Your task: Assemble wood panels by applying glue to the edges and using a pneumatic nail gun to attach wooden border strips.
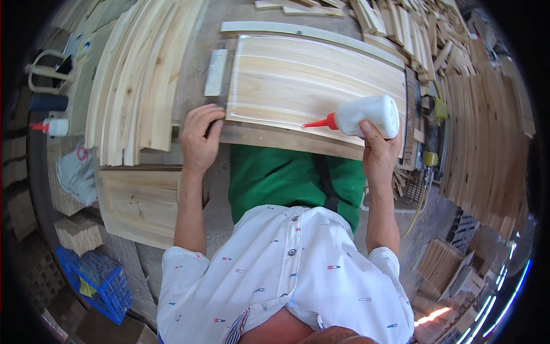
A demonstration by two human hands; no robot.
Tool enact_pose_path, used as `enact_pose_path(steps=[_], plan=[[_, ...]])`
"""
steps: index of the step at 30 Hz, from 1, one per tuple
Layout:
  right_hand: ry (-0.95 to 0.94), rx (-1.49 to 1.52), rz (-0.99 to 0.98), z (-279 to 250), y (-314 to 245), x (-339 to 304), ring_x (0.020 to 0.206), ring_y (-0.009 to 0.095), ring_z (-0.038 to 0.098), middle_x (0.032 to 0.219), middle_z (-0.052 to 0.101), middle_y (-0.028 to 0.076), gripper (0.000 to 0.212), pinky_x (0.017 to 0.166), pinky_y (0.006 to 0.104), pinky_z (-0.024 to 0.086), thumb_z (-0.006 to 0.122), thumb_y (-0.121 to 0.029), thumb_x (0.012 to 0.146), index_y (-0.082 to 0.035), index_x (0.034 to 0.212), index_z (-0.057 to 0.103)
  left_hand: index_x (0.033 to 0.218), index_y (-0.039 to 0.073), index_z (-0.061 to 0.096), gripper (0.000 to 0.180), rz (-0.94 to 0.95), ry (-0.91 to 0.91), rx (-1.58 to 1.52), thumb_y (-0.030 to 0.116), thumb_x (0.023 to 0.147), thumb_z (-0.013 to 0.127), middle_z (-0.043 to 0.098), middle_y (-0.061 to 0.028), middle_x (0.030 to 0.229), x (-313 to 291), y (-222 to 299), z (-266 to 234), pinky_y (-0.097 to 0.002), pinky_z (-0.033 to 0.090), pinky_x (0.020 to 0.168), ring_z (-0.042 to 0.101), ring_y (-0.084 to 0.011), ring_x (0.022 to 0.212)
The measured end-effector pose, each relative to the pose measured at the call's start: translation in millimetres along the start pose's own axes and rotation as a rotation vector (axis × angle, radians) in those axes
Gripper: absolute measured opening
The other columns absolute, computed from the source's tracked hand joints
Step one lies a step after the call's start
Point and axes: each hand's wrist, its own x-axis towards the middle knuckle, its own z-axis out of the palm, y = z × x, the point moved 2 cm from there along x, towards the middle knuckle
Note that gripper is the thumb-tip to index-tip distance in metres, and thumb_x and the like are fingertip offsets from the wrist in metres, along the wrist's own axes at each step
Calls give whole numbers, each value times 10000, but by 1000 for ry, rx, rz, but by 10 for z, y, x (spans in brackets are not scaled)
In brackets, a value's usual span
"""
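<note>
Along the near edge of the workbench (206,34) lies a wooden panel (315,74), likely stiff, best lifted by its sides. At its near left corner the left hand (200,135) curls its fingers; whether they grip anything is unclear. Over the near edge, the right hand (381,143) grasps a white bottle (364,109), probably light and soft, best held round the body.

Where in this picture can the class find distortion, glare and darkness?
Head view: the fisheye bows the pale strip beyond the panel; head view, lower right: a patch of light glares; head view, corners: black; head view, centre: the bottle is well lit.
</note>
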Motion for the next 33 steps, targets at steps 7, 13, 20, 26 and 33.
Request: enact_pose_path(steps=[7, 13, 20, 26, 33], plan=[[216, 12, -78, -877, -137, -182, 1052, 173, 593, 1142, 613, 82, 545, 930, 321, 465, 747, -2, 789, -26, 1267, 486, 938, 23, 662, 155, -4, -40, 40, -56, 810, 628, 671, -101, 1011, -19, 16, 19, -363, 477, 917, 616, -265, 1038], [342, -160, -157, -1601, -269, -281, 1052, 192, 610, 1131, 629, 88, 472, 919, 335, 492, 731, -46, 820, -23, 1244, 524, 961, -3, 656, 137, -74, -59, -3, -65, 861, 586, 666, -121, 1039, -54, 23, 1, -347, 466, 937, 620, -253, 1050], [534, -218, -201, -2054, -453, -328, 1042, 190, 599, 1119, 614, 104, 521, 905, 324, 491, 746, -51, 812, -2, 1260, 484, 983, -7, 650, 138, -169, -11, -49, -63, 883, 573, 662, -114, 1064, -125, 75, -69, -320, 478, 906, 617, -215, 1031], [479, 133, -237, -2127, -396, -343, 1063, 260, 623, 1196, 608, 122, 440, 921, 428, 524, 645, -114, 896, -9, 1292, 487, 959, 13, 655, 143, -149, -17, -86, -66, 859, 590, 665, -110, 1034, -89, 486, -76, -332, 484, 887, 622, -227, 981], [240, 635, 165, -895, 232, 153, 1140, 301, 591, 1265, 584, 133, 368, 890, 538, 547, 572, -220, 952, -78, 1284, 501, 1066, 34, 619, 311, 296, -275, -115, 6, 760, 662, 587, -136, 1146, 315, 1571, 787, -404, 452, 920, 559, -301, 1095]])
